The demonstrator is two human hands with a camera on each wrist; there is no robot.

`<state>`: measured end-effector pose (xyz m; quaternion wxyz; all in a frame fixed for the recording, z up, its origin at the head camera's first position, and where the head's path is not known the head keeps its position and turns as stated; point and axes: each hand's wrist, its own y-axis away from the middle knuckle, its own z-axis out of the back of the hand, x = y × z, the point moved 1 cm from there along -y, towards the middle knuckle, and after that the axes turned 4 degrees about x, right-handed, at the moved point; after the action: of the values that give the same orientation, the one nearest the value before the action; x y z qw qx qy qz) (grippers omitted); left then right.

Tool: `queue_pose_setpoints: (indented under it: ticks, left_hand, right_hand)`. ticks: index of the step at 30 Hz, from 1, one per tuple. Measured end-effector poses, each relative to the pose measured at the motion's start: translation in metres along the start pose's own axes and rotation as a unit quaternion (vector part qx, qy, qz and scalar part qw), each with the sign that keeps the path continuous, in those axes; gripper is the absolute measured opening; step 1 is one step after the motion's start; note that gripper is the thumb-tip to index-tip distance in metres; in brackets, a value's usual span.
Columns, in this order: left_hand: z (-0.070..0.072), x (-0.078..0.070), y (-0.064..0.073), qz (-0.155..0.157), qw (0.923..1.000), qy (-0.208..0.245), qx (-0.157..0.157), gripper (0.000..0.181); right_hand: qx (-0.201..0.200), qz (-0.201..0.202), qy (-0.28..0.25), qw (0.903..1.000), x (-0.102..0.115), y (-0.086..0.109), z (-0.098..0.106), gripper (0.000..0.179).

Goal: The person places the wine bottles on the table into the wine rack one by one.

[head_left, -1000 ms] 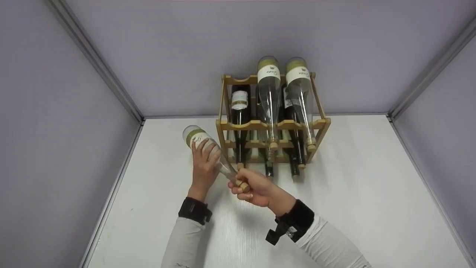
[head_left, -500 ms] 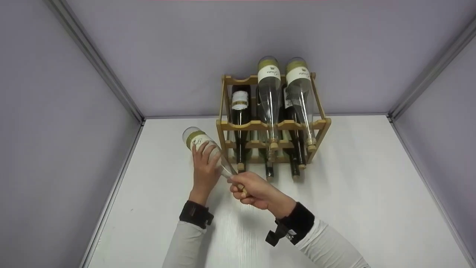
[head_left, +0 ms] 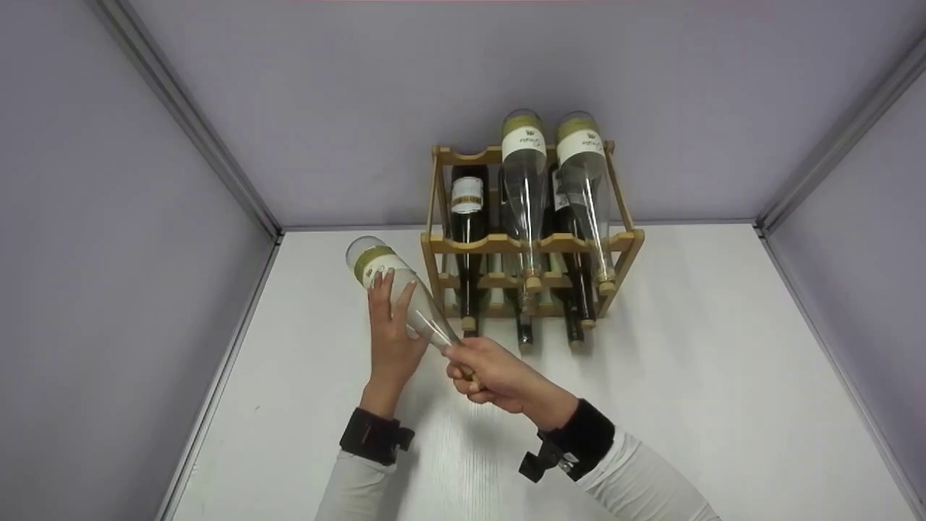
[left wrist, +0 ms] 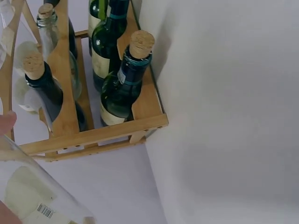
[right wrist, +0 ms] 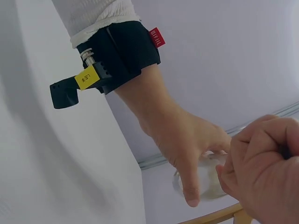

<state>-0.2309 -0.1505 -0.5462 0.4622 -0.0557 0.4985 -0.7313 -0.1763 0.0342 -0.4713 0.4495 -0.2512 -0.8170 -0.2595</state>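
A clear glass wine bottle (head_left: 427, 315) with a gold band and white label is tilted left of the rack, its base up and away. My right hand (head_left: 499, 373) grips its neck near the cork, mostly covering the cork. My left hand (head_left: 394, 329) touches the bottle's body with its fingers fairly straight and spread over the label. In the left wrist view, the bottle (left wrist: 42, 191) shows a barcode label. In the right wrist view, my left hand (right wrist: 180, 135) has its thumb extended beside the bottle (right wrist: 205, 177), and my curled right hand (right wrist: 264, 168) partly hides the glass.
A wooden wine rack (head_left: 499, 244) stands against the back wall. Two clear bottles lie on its top tier, the right one (head_left: 582, 174) near the rack's side. Dark bottles, including a labelled one (head_left: 469, 217), lie below. The white tabletop (head_left: 687, 383) meets grey walls.
The bottle's base has shifted slightly left and away. My left hand's fingers have straightened and spread on the glass. My right hand has closed further over the neck and cork.
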Motion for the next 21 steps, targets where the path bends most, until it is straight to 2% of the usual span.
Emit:
queue_pose_setpoints:
  ticks: [5,10,17,21]
  left_hand:
    - [0.003,-0.009,0.007,-0.005,0.9985,0.03,-0.045,0.068]
    - [0.004,-0.016,0.01,-0.005,0.9966,0.043,-0.071,0.065]
    - [0.005,-0.022,0.011,-0.002,0.9965,0.051,-0.066,0.062]
    - [0.004,-0.024,0.011,-0.003,0.9963,0.061,-0.06,0.058]
  right_hand:
    - [0.008,0.02,-0.006,0.9998,0.007,0.004,0.001,0.013]
    - [0.017,0.036,-0.014,0.9991,0.015,0.008,0.001,0.015]
    - [0.038,0.071,-0.014,0.9967,0.026,0.014,0.0,0.024]
    - [0.037,0.093,-0.012,0.9949,0.032,0.016,-0.001,0.023]
